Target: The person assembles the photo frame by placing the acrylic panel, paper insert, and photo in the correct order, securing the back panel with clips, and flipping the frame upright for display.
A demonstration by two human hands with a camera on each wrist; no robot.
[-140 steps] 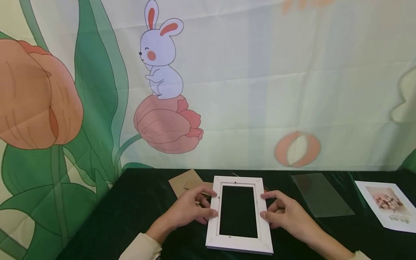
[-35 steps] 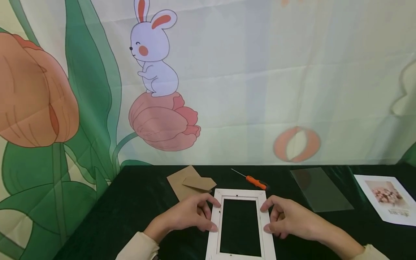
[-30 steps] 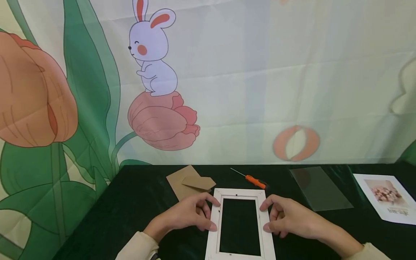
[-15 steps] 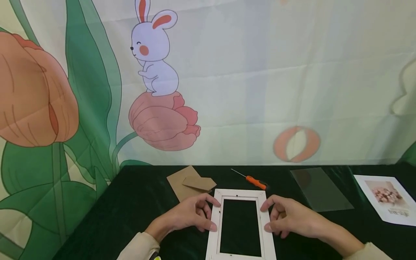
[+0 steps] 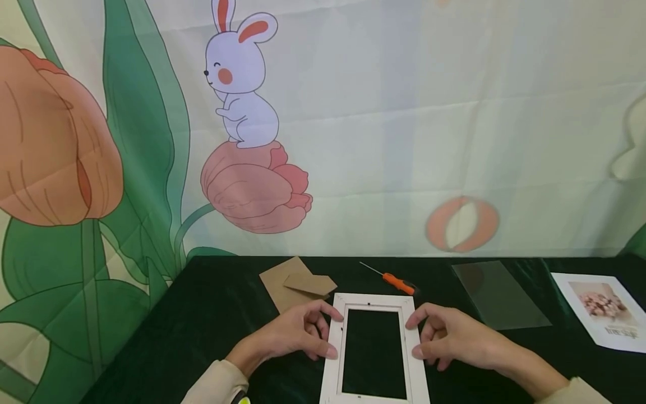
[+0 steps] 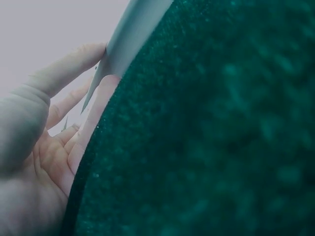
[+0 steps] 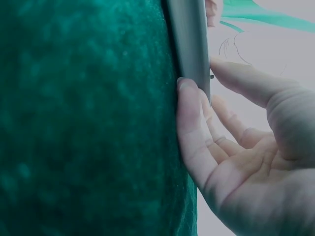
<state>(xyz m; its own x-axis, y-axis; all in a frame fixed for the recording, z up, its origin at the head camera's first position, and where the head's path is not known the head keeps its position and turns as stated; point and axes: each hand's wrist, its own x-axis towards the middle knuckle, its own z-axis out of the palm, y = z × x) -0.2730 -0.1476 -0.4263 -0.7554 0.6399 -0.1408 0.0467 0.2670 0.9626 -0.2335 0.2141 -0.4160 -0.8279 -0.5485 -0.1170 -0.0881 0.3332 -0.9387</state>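
Note:
A white picture frame lies at the near edge of the head view, small dark tabs along its inner edge and dark green cloth showing through its opening. Its bottom end runs out of view. My left hand grips the left side between thumb and fingers. On the opposite side my right hand pinches the border likewise, thumb on top. In the left wrist view, fingers and thumb hold the frame's grey-looking outer edge close over the cloth. The right wrist view shows the same hold on the other edge.
Behind the frame lies an orange-handled screwdriver. A brown backing board with a flap is at the left. To the right are a clear sheet and a flower print. A printed cloth backdrop hangs behind the table.
Since the oldest frame, the picture frame has come nearer to me in both hands, uncovering the screwdriver and more of the backing board. Over the last second the hands stay almost still.

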